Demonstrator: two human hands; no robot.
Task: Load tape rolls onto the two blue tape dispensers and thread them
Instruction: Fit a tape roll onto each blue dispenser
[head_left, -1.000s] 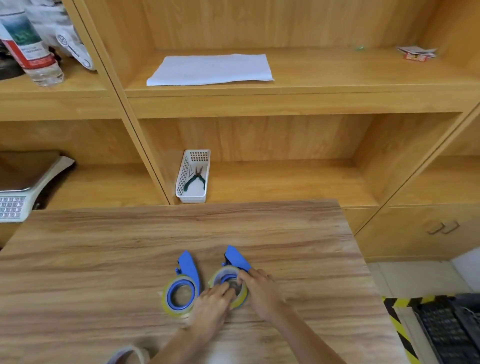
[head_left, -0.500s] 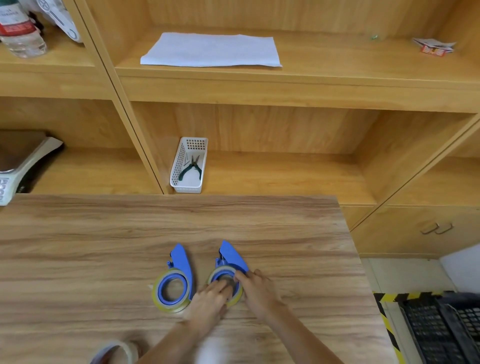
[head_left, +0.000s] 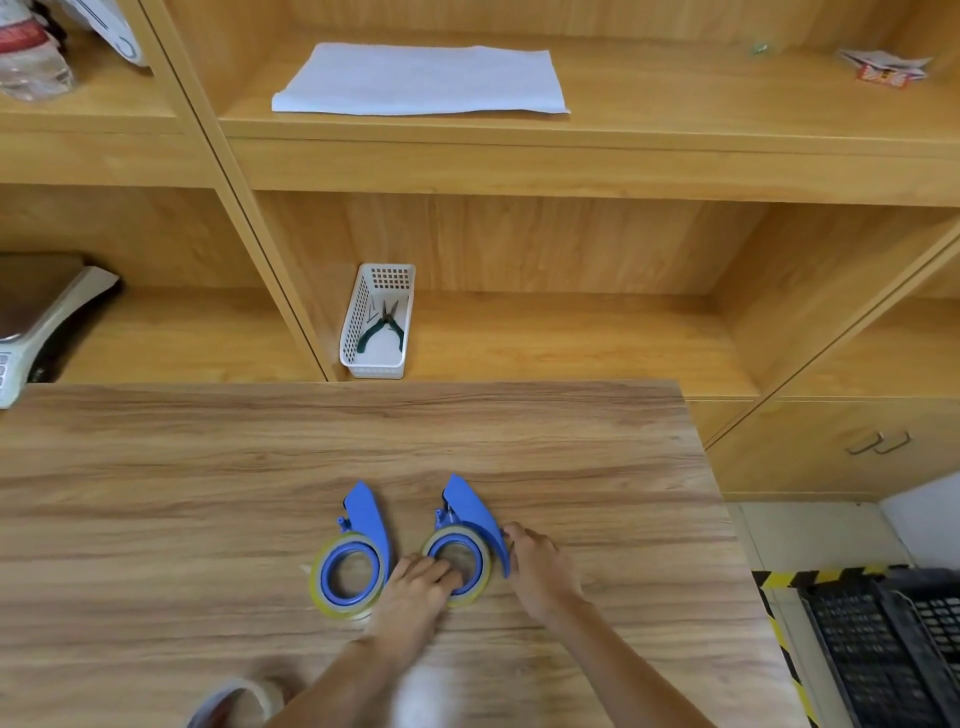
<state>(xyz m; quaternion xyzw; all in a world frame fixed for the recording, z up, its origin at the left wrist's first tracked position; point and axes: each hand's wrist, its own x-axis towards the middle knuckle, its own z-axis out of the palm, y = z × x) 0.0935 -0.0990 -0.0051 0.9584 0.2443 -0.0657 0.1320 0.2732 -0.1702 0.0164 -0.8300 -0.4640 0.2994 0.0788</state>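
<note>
Two blue tape dispensers lie flat side by side on the wooden table (head_left: 156, 467). The left dispenser (head_left: 363, 525) carries a clear yellowish tape roll (head_left: 324, 597) on its hub and nobody touches it. The right dispenser (head_left: 470, 506) also has a tape roll (head_left: 483, 551) on its hub. My left hand (head_left: 415, 592) rests on that roll's near-left side, fingers curled at the hub. My right hand (head_left: 540, 566) holds the right dispenser's outer edge. Whether the tape end is threaded is hidden.
A third tape roll (head_left: 239, 701) lies at the table's near edge, blurred. On the shelf behind stand a white basket (head_left: 358, 332) with green pliers (head_left: 384, 327); a white sheet (head_left: 421, 78) lies above. A scale (head_left: 31, 322) sits left, a black crate (head_left: 893, 649) right.
The view has tilted down a little. My right hand has slid from the roll's top to the right dispenser's outer edge, uncovering the roll. The left dispenser has not moved.
</note>
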